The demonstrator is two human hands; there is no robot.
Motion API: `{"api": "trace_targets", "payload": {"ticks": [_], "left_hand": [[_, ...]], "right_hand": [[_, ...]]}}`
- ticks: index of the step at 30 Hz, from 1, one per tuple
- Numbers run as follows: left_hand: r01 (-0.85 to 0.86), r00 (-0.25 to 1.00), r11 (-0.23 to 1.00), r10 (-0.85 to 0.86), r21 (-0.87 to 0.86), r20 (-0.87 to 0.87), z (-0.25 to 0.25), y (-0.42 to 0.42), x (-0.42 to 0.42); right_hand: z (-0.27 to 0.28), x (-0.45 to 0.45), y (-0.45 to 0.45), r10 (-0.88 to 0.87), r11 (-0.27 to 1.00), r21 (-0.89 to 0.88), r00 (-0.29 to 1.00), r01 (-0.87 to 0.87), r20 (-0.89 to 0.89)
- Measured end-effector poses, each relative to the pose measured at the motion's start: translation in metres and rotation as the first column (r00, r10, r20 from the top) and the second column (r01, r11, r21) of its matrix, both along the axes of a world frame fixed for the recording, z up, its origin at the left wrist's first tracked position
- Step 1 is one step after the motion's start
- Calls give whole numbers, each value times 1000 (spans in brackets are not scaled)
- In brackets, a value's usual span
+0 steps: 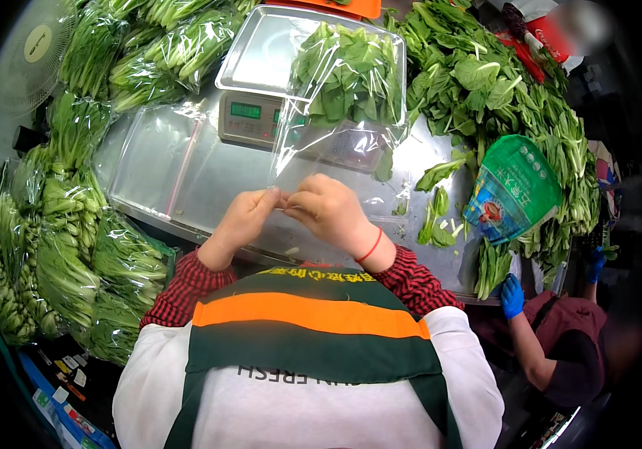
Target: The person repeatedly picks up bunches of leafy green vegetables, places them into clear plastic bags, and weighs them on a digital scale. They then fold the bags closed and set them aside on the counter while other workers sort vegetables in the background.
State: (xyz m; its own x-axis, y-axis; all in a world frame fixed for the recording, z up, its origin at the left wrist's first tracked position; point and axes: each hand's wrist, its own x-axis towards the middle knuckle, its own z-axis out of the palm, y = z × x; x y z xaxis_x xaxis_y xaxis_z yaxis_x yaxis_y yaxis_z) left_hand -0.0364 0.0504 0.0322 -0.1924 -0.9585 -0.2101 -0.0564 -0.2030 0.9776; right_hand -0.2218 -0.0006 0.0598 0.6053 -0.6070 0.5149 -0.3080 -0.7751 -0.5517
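Note:
My left hand (248,219) and my right hand (329,210) meet above the near part of the metal table, both pinching the edge of a clear plastic bag (298,149). Leafy greens (349,76) fill the bag's far part, which lies on the steel tray (259,50) of a digital scale (248,118). The bag's near part stretches over the scale's front towards my fingers. A red cord is around my right wrist. Flat clear bags (152,160) lie on the table left of my hands.
Bagged greens (71,241) are piled at the left. Loose greens (551,151) heap up at the right, with a green printed bag (517,191) on them. A fan (35,50) stands far left. A co-worker's blue-gloved hand (512,296) is at the table's right near edge; another person is behind the heap.

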Motion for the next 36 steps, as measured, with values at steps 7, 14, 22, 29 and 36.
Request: {"api": "trace_targets", "payload": {"ticks": [7,14,22,29,36], "left_hand": [[0,973,999,12,-53,231,11,-3,-2],[194,980,979,-196,58,39,8,4,48],[307,564,670,445,-677,696,42,-94,64],[678,629,308,227,-668,743,56,-123,30],[87,996,995,-87,-43,-9,-5,-10,33]], "right_hand": [[5,4,12,53,994,-92,990,-65,-130],[48,-259,117,-109,487,687,819,539,-564],[51,-255,54,-751,600,-273,414,752,-514],[35,-107,-63,-239,920,-358,954,161,-184],[-16,-111,2,-154,495,868,978,-47,141]]}}
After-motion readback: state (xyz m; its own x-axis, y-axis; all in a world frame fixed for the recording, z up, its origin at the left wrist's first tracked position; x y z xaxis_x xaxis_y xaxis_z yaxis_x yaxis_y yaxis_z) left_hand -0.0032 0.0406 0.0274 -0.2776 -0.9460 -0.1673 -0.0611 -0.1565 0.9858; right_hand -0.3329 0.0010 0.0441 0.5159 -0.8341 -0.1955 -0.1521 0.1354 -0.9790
